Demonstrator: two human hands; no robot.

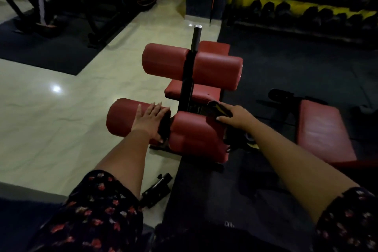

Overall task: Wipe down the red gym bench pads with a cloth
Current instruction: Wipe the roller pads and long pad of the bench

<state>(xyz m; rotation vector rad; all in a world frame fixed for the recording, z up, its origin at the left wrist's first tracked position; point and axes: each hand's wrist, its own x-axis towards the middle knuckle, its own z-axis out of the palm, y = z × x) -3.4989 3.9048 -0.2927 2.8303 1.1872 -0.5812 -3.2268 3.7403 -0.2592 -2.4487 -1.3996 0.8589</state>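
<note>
Resting palm down on the near left roller pad point(120, 118), your left hand point(150, 120) has its fingers straight and slightly spread, tips toward the black post point(188, 80) between the rollers. Your right hand point(235, 116) sits at the far right edge of the near right roller pad point(196, 135), fingers curled round a dark cloth point(219, 108) with a yellow patch; the cloth touches that pad's far top edge. Higher on the same post: far left roller pad point(163, 59) and far right roller pad point(218, 71), red seat pad point(173, 90) below them. To the right, well apart, a second red bench pad point(323, 131) stands over the dark mat point(286, 67). The bench stands where the mat meets the pale tiled floor point(51, 108). A small black part point(157, 189) lies on the tiles just beside your left sleeve point(98, 210). Light is dim; the cloth's weave cannot be made out.
</note>
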